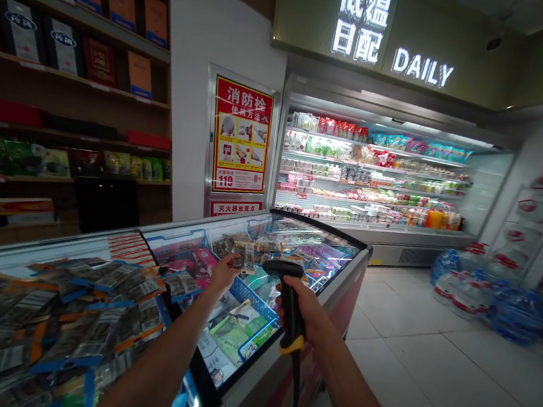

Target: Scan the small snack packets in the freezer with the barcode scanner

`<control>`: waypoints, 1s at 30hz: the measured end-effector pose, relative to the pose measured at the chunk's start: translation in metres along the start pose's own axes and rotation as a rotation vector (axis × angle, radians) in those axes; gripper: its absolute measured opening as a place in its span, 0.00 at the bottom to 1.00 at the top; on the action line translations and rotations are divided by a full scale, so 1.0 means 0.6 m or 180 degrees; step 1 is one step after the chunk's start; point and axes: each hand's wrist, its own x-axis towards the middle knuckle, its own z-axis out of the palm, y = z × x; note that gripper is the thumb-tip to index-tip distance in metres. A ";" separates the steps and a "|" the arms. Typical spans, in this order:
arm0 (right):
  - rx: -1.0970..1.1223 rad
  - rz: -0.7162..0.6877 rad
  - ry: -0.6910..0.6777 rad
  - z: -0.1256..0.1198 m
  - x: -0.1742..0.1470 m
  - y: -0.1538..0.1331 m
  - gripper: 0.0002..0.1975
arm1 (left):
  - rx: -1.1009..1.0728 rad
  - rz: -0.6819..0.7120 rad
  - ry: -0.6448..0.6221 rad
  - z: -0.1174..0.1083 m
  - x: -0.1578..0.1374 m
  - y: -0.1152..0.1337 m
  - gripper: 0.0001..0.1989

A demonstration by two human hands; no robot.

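My right hand (305, 304) is wrapped round the handle of a black and yellow barcode scanner (293, 311), its head pointing left and its cord hanging down. Left of it, my left hand (224, 271) pinches a small flat food packet (244, 258) by its left edge, over the chest freezer. The scanner's head is a little to the right of the packet, apart from it. Many similar packets (79, 311) with blue and orange edges lie heaped on the freezer's top at the left.
The chest freezer (290, 354) holds bagged goods and blue baskets (252, 302). Behind stands a lit refrigerated display (377, 171). Bottled water packs (472, 285) sit on the tiled floor (403, 343) at the right. Shelves of boxed goods (69, 77) line the left wall.
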 end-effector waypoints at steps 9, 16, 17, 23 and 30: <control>-0.0181 -0.0101 0.0304 0.005 0.002 0.002 0.11 | 0.1079 -0.0048 0.0033 -0.072 -0.021 0.006 0.20; -0.0191 -0.0065 0.0260 0.019 0.008 0.012 0.12 | 0.2164 0.0110 0.0029 -0.144 -0.057 -0.004 0.18; -0.0184 -0.0053 0.0261 0.021 0.009 0.013 0.12 | 0.2383 0.0147 0.0033 -0.150 -0.061 -0.003 0.18; -0.0191 -0.0117 0.0274 0.019 0.003 0.012 0.12 | 0.3096 0.0029 0.0072 -0.169 -0.081 0.009 0.17; -0.0104 -0.0324 0.0546 -0.016 -0.010 -0.005 0.11 | 0.3362 0.0094 0.0448 -0.138 -0.090 0.041 0.17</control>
